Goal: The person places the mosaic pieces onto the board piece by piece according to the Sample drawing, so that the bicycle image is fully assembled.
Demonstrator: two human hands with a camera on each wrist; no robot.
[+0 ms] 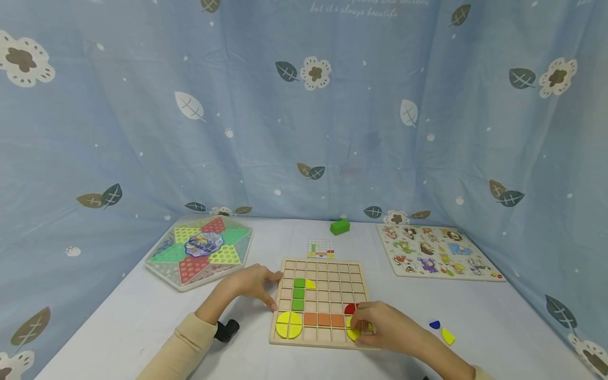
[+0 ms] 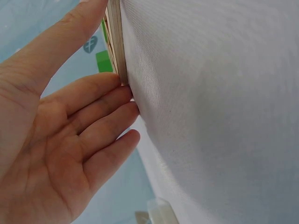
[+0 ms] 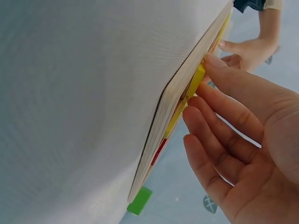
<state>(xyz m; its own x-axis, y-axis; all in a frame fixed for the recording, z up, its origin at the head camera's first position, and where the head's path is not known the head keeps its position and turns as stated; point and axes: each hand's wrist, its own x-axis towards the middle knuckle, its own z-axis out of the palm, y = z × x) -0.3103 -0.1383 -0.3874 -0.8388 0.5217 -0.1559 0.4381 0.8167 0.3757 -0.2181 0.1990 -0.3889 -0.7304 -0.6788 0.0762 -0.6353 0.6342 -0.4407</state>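
A wooden grid board [image 1: 323, 336] lies on the table. It holds green squares [image 1: 298, 293], orange squares [image 1: 324, 320], yellow quarter-circles [image 1: 288, 324] grouped at the lower left, and red pieces [image 1: 350, 309] at the right. My left hand [image 1: 256, 282] rests against the board's left edge, its fingers fairly straight; the left wrist view shows fingertips touching the wooden side. Over the lower right corner, my right hand [image 1: 387, 327] pinches a yellow quarter-circle piece [image 3: 196, 80] between thumb and forefinger. That piece stands slightly proud of its neighbour. The hand partly covers this corner in the head view.
Behind the board lie a pattern card [image 1: 321, 248] and a green block [image 1: 340, 227]. A hexagonal Chinese checkers set [image 1: 201, 250] lies left, an animal puzzle board [image 1: 437, 252] right. Loose blue [image 1: 434, 324] and yellow [image 1: 448, 336] pieces lie beside my right hand. A black object [image 1: 228, 331] sits near my left forearm.
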